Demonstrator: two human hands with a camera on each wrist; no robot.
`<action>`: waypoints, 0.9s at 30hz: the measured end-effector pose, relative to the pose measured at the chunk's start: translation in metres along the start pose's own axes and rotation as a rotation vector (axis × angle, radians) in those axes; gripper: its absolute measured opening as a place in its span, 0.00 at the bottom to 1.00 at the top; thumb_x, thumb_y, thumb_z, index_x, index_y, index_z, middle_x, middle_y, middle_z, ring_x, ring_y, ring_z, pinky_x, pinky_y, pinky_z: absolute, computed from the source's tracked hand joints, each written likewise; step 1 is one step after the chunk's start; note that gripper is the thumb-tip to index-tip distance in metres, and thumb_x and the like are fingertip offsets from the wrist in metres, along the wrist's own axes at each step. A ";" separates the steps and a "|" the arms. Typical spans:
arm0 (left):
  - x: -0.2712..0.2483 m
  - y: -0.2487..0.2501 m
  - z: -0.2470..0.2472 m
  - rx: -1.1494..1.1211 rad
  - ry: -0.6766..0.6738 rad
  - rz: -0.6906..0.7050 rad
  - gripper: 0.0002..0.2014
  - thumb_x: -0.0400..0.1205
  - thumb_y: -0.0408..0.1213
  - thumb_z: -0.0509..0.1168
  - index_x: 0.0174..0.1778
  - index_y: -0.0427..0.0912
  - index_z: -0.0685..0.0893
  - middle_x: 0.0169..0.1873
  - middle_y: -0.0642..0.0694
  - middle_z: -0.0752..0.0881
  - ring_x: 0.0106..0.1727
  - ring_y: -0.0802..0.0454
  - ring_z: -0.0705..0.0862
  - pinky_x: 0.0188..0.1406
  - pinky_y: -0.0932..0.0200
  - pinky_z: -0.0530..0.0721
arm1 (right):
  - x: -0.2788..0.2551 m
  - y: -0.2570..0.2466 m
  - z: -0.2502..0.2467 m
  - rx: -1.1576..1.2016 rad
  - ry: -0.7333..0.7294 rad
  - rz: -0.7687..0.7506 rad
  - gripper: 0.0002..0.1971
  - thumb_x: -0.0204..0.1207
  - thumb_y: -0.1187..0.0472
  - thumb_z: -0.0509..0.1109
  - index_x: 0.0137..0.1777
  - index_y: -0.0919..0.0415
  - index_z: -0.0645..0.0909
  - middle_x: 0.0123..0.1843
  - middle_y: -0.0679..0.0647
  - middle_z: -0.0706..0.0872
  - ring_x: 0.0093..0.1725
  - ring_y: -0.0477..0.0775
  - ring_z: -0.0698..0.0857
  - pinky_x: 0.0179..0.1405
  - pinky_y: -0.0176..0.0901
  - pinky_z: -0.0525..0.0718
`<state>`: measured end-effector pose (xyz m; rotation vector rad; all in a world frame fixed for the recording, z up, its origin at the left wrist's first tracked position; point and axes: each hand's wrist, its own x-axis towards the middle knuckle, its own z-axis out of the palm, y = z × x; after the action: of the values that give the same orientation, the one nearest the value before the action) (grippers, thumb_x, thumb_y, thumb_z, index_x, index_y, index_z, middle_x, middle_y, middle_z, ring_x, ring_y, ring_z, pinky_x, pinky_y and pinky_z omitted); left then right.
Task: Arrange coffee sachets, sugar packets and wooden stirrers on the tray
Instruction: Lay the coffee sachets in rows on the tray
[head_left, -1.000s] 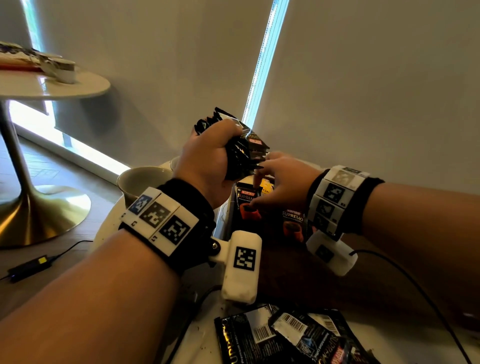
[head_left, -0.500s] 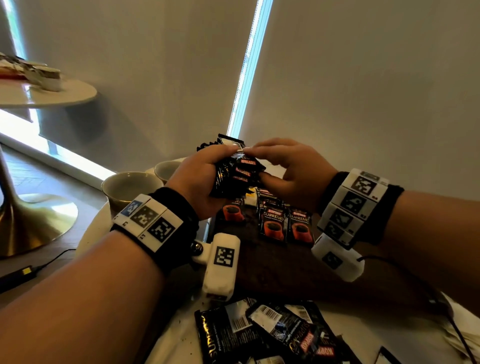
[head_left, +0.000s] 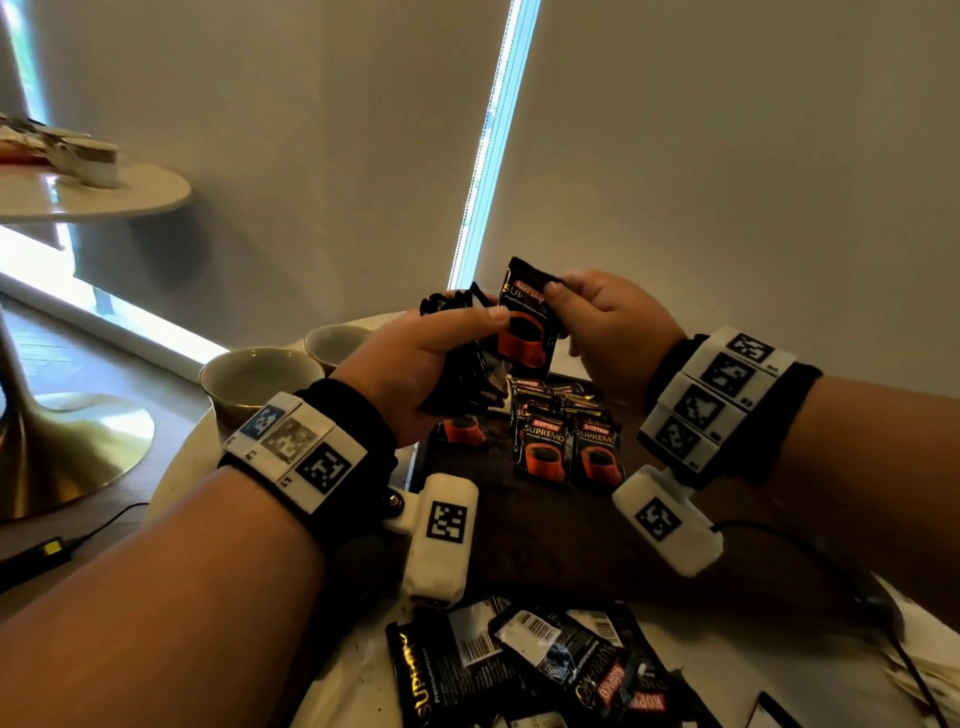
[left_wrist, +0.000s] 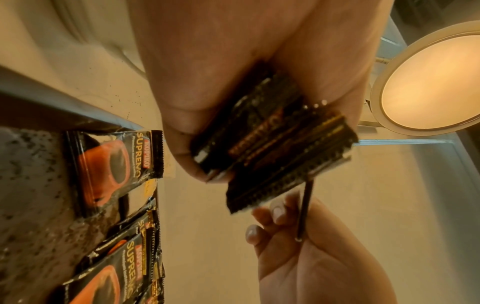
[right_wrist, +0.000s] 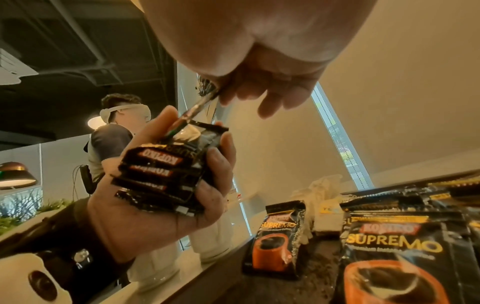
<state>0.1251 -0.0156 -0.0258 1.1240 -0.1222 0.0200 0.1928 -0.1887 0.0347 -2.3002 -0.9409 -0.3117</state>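
Task partly done: your left hand (head_left: 415, 364) grips a bundle of black foil coffee sachets (head_left: 460, 374), your right hand (head_left: 608, 322) pinches one sachet (head_left: 530, 322) above the dark speckled tray (head_left: 545, 530), where several already lie; no sugar packets or stirrers placed.

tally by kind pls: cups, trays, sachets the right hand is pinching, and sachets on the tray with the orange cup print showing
cups: 2
tray: 1
single sachet pinched by the right hand: 1
tray sachets showing the print: 3
total: 7
Not counted, too overlapped: the stack of sachets in the left hand.
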 end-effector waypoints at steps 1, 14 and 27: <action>0.001 -0.001 -0.001 0.009 -0.015 -0.002 0.30 0.77 0.42 0.71 0.75 0.31 0.79 0.55 0.31 0.83 0.48 0.36 0.84 0.42 0.48 0.84 | 0.000 0.000 0.002 -0.023 -0.019 -0.002 0.14 0.89 0.56 0.59 0.49 0.60 0.83 0.36 0.56 0.84 0.33 0.50 0.79 0.35 0.45 0.78; 0.004 -0.004 -0.008 0.015 0.024 0.021 0.28 0.75 0.37 0.69 0.71 0.29 0.80 0.52 0.31 0.85 0.47 0.37 0.87 0.43 0.43 0.86 | -0.003 -0.001 0.000 -0.224 -0.162 -0.297 0.22 0.63 0.47 0.83 0.54 0.52 0.82 0.65 0.47 0.78 0.59 0.45 0.78 0.56 0.34 0.82; 0.005 0.005 -0.004 -0.186 0.234 0.174 0.08 0.84 0.37 0.68 0.38 0.45 0.85 0.34 0.45 0.83 0.32 0.51 0.83 0.34 0.56 0.84 | 0.008 0.028 0.013 -0.314 -0.247 -0.032 0.23 0.65 0.52 0.84 0.57 0.51 0.78 0.57 0.47 0.77 0.57 0.49 0.76 0.51 0.38 0.79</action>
<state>0.1302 -0.0102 -0.0223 0.9155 -0.0119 0.2892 0.2180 -0.1912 0.0150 -2.6583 -1.1178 -0.2025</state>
